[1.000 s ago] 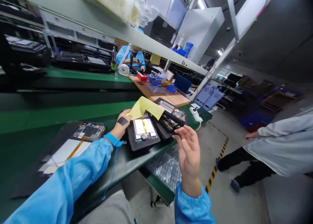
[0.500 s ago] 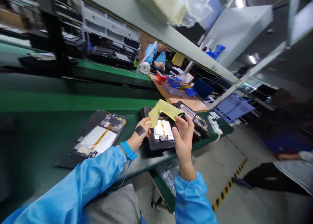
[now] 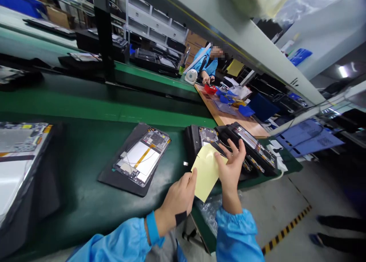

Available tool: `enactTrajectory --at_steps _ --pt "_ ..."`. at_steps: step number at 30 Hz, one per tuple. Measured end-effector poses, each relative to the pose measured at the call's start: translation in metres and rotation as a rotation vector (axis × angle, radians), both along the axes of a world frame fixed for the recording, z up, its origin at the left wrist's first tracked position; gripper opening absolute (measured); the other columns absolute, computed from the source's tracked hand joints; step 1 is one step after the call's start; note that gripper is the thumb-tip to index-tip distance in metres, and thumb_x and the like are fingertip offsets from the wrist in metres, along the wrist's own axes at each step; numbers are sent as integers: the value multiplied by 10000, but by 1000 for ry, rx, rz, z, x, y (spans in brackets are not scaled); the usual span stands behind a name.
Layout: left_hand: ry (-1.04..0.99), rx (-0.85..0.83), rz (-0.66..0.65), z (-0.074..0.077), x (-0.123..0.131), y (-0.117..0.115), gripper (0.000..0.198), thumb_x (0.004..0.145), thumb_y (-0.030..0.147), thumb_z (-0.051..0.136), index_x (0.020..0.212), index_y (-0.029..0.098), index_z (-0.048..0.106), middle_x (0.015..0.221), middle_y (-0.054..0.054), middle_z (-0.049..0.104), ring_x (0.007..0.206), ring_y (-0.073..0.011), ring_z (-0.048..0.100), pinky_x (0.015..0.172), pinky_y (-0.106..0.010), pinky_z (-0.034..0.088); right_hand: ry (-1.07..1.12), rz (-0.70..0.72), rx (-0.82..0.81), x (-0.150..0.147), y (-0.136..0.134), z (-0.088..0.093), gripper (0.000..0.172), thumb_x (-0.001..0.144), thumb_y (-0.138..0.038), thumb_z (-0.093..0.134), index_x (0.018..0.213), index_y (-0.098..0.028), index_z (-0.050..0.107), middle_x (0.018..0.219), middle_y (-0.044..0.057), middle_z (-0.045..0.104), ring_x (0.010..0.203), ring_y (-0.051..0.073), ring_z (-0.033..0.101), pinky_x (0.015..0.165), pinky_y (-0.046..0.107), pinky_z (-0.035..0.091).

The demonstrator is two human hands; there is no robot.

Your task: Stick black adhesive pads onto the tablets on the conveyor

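Observation:
My left hand (image 3: 181, 193) is closed on the lower left edge of a yellow paper sheet (image 3: 204, 178), which faces me. My right hand (image 3: 232, 170) has its fingers spread, and its thumb lies against the sheet's upper right corner. Behind the paper is an opened tablet (image 3: 208, 135) on a black pad, largely hidden by the sheet. Another opened tablet (image 3: 144, 155), with a white battery and an orange ribbon cable, lies on a black pad (image 3: 110, 177) to the left of my hands.
A third opened device (image 3: 20, 151) is at the left edge. More opened devices (image 3: 254, 142) sit at the right, near a white power strip (image 3: 278, 155). A small pale piece (image 3: 185, 163) lies on the green bench (image 3: 82, 155). A co-worker (image 3: 207, 65) sits beyond the wooden board.
The yellow sheet was bent over the tablet and now hangs flatter, nearer me. My left hand came down and closer. The view swung left, bringing in the device at the left edge.

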State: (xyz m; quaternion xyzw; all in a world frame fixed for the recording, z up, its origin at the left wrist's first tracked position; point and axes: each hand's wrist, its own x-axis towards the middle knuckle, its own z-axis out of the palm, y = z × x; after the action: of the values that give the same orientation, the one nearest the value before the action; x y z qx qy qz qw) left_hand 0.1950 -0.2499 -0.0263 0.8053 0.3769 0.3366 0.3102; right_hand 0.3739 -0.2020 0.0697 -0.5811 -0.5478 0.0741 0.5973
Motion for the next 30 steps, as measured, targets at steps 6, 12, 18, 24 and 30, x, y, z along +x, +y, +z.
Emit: enactTrajectory --at_steps 6,12,18,24,30 --pt "-6 179 6 11 8 8 642 1099 227 363 1730 112 327 1356 -219 665 1220 -293 743 995 -384 666 -141 233 216 -12 29 48 943 808 -380 912 1602 -411 405 1574 112 572 1375 373 686 1194 678 528" --pt "37 311 -40 23 -63 18 437 1096 250 469 1500 225 634 1206 -108 778 1127 -261 747 1042 -427 623 -61 377 -139 56 81 18 1106 653 -417 966 1606 -346 410 1595 179 559 1208 343 787 1044 538 638" --pt "222 114 701 -34 -211 33 507 1083 447 507 1520 213 613 1563 -214 623 1544 -449 494 1273 -703 390 -147 241 -413 102 68 9 1329 530 -415 1048 1675 -281 386 1775 274 371 1507 511 580 1151 709 528" --pt "232 65 651 -58 -216 3 513 1119 488 417 1543 246 574 1391 -158 741 1279 -342 708 1124 -525 584 -341 130 -128 16 -24 48 1009 838 -353 950 1693 -460 425 1787 97 419 1596 419 494 1325 684 364" --pt "313 183 554 -33 -201 0 425 1120 380 467 1480 220 624 1444 -164 697 1308 -340 661 1129 -512 541 27 379 -150 -120 -93 -65 859 980 -143 760 1694 -459 401 1589 75 638 1428 325 671 1236 628 554"
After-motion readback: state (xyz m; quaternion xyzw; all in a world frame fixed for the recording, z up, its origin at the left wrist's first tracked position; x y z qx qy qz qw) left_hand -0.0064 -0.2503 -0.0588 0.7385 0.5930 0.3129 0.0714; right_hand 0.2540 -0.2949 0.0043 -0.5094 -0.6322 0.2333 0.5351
